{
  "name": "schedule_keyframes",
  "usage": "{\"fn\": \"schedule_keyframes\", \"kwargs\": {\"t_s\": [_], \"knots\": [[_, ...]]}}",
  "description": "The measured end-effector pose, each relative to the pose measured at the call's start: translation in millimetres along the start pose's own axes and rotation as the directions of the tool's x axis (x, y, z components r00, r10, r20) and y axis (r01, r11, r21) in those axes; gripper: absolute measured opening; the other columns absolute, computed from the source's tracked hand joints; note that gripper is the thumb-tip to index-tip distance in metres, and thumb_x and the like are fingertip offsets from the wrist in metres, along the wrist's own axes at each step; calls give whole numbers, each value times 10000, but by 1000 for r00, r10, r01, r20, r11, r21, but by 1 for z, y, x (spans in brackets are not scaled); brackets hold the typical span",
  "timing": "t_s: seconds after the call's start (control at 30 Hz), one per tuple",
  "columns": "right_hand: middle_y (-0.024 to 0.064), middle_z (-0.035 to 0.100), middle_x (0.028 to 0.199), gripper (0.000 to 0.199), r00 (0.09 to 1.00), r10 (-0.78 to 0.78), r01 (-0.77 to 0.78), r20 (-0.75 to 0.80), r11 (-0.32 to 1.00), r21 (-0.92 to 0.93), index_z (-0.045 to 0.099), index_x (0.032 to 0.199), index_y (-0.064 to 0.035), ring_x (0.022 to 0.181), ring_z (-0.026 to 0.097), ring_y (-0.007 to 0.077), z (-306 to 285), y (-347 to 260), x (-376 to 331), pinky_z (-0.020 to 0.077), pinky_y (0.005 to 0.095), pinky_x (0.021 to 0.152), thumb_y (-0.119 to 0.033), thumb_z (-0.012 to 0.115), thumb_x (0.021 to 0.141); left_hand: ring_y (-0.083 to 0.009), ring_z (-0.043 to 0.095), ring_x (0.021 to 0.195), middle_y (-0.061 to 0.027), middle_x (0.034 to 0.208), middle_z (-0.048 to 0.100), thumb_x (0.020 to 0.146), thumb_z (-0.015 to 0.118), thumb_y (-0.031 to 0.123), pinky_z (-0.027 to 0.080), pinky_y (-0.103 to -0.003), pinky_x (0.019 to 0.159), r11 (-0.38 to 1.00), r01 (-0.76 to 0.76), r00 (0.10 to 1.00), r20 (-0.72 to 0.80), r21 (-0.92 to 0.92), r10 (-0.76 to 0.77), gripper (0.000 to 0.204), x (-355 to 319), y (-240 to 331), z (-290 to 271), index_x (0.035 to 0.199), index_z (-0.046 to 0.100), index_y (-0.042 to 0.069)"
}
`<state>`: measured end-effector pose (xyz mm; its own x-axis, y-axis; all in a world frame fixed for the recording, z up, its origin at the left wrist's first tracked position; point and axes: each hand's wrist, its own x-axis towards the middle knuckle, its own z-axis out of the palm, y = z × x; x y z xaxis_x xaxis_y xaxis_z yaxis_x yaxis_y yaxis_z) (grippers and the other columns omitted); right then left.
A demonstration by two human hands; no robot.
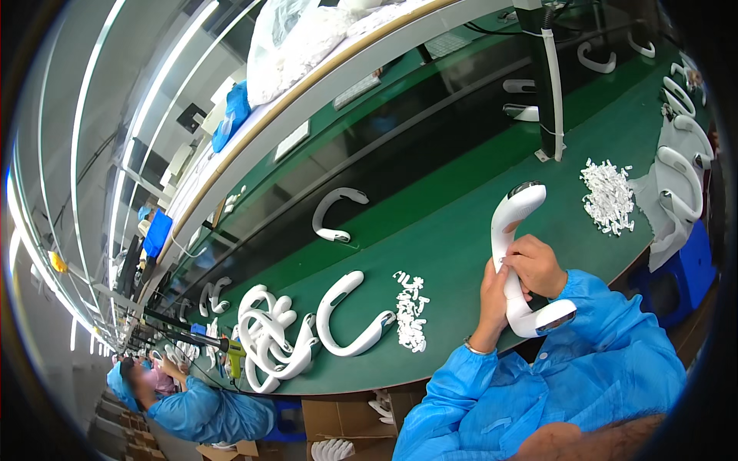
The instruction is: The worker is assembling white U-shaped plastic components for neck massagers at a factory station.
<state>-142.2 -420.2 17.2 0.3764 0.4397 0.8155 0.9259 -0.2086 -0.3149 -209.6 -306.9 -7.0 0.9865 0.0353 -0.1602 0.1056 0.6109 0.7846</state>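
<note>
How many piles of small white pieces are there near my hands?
2: left pile, left of your left hand; right pile, right of your right hand. Farther ones may be hidden.

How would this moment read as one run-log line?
left hand: holds white curved device | right hand: touching device's middle | nearby: small white parts, more curved devices, green table

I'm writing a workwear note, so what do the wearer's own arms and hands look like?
The left sleeve and right sleeve are loose, creased, slightly shiny and bright blue. The left hand and right hand wear no gloves. Between left sleeve and left hand there seems to be a thin band, too small to make out.
</note>
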Motion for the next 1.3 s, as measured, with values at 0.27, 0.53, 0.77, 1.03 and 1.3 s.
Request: {"fn": "schedule_keyframes", "kwargs": {"t_s": [0.27,0.53,0.77,1.03,1.3], "knots": [[106,600,849,191,998,69,-69,9,997,29,634,816,4,732,591,281,-14,-1,-3,501,349,630,-5,670,629,-184,613,603,-126,860,598,995,325,214,553,-286,533,1000,1,998,-56,28,1,313,-4,-7,11,1237,395,29],[114,604,828,166,954,293,-290,-59,955,52,657,811,-22,711,600,268,-22,-18,-10,495,337,598,55,661,665,-88,574,818,-49,989,579,982,388,152,476,-220,676,961,-171,980,-66,217,190,269,2,-22,16,1213,455,30],[125,615,855,147,940,334,-327,-66,940,95,645,807,-19,747,609,277,-32,-16,-15,500,341,635,67,631,689,-77,561,825,-43,1014,576,975,386,128,464,-214,688,966,-148,986,-49,212,162,267,6,-31,22,1214,458,33],[125,595,802,179,891,454,-440,4,861,255,658,818,-29,694,599,267,-48,-6,-14,482,330,598,86,614,689,-79,552,779,-65,983,563,963,403,128,472,-225,653,980,-53,998,40,192,46,312,6,-20,32,1259,389,29],[94,589,833,184,941,337,-326,-34,928,182,671,822,-36,736,585,247,-58,-19,-11,482,329,605,70,627,678,-135,537,1012,-124,1184,508,940,411,85,447,-245,844,926,-278,960,102,255,260,399,14,-39,28,1322,334,-1]]}}
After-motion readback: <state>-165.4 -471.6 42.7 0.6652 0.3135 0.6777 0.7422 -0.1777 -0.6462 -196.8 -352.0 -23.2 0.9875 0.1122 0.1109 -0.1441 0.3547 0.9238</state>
